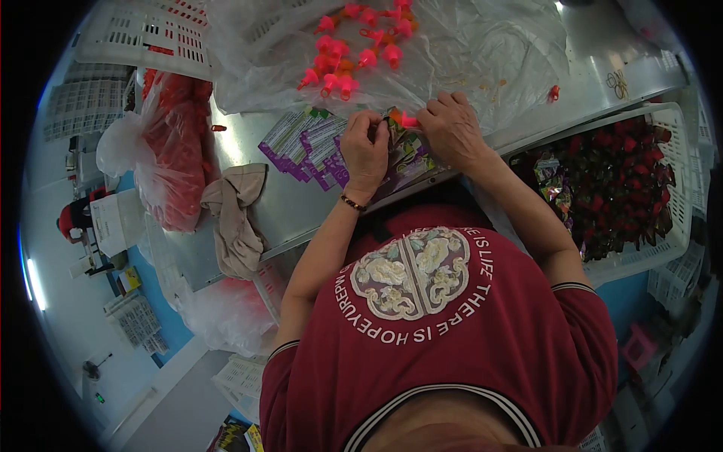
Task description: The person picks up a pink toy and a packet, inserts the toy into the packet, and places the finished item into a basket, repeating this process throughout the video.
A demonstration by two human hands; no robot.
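Note:
In front of my chest, at the table's near edge, my right hand (454,132) pinches a small pink-and-orange plastic piece (409,120) by its pink end. My left hand (364,151) is closed in a pinch beside the orange end; what lies between its fingertips is too small to make out. Purple-and-green printed packets (301,147) are fanned out left of my left hand, and more printed packaging lies under both hands. Beyond them, several pink and orange pieces (340,56) are scattered on a clear plastic sheet (482,68).
A white crate (681,173) holding many dark red packed pieces (614,181) stands at the right. A beige cloth (237,218) drapes over the left table edge near a bag of red pieces (177,143). A white basket (143,34) sits at the upper left.

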